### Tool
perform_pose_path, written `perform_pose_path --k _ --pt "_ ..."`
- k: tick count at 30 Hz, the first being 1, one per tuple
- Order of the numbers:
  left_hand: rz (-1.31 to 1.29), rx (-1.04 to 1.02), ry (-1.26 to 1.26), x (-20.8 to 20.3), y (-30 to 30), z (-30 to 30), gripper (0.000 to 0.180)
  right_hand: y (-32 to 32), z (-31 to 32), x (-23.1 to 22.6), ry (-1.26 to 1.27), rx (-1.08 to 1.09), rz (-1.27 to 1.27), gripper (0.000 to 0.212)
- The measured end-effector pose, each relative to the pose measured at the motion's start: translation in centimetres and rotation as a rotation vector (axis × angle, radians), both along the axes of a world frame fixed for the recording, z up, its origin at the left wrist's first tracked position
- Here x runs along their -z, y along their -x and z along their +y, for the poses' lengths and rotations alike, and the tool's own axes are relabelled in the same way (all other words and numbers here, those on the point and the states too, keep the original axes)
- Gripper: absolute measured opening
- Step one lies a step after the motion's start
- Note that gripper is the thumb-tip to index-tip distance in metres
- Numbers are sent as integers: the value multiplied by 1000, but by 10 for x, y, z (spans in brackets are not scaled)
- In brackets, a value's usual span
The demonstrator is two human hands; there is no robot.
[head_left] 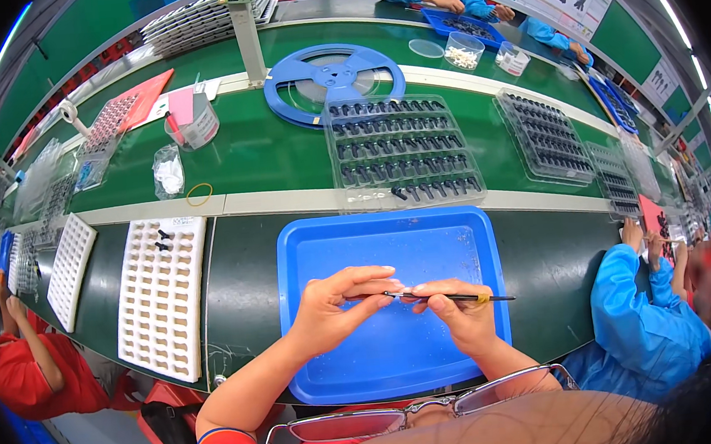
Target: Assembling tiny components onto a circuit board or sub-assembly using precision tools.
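Observation:
Both hands meet above a shallow blue tray (400,367). My right hand (463,314) grips a slim black pen-like tool (499,298) with a yellow band around it; its back end sticks out to the right. The tool's front end points left, to the fingertips of my left hand (329,307). Those fingers are closed in a pinch at that end, and what they hold is too small and hidden to name. Just beyond the blue tray lies a clear blister tray (404,147) with rows of small black parts, its nearest row partly unfilled.
Left of the blue tray lies a white foam tray (161,300) with two black parts in it. Farther back are a blue reel (334,80), a second blister tray (545,136) and a clear tub (464,50). Co-workers sit on both sides, one in a blue sleeve (638,308) at right.

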State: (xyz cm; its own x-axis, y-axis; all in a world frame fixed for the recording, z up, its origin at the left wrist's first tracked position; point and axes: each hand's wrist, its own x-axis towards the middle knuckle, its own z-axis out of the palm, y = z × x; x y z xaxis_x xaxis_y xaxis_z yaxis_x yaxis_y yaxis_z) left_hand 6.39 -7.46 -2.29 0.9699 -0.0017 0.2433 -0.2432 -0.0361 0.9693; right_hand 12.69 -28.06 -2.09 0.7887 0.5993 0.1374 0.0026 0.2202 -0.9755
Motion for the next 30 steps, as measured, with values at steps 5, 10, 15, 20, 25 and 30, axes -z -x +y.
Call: perform_pose_path --k 5,10,15,20,25,30 --pt "-19 -6 -5 2 0 0 34 -1 -2 2 49 6 -77 19" --pt "-46 -7 3 2 1 0 33 2 1 -2 48 36 -160 20" --pt "-63 -16 12 1 2 -1 32 1 1 -3 56 22 -305 19" --pt "-91 -31 6 4 3 -1 32 2 2 -2 39 35 -366 19" --pt "-104 -32 2 3 2 -1 32 4 1 -3 44 41 -367 20" --pt "-119 -43 -92 0 2 -1 33 4 0 0 1 48 -272 22"
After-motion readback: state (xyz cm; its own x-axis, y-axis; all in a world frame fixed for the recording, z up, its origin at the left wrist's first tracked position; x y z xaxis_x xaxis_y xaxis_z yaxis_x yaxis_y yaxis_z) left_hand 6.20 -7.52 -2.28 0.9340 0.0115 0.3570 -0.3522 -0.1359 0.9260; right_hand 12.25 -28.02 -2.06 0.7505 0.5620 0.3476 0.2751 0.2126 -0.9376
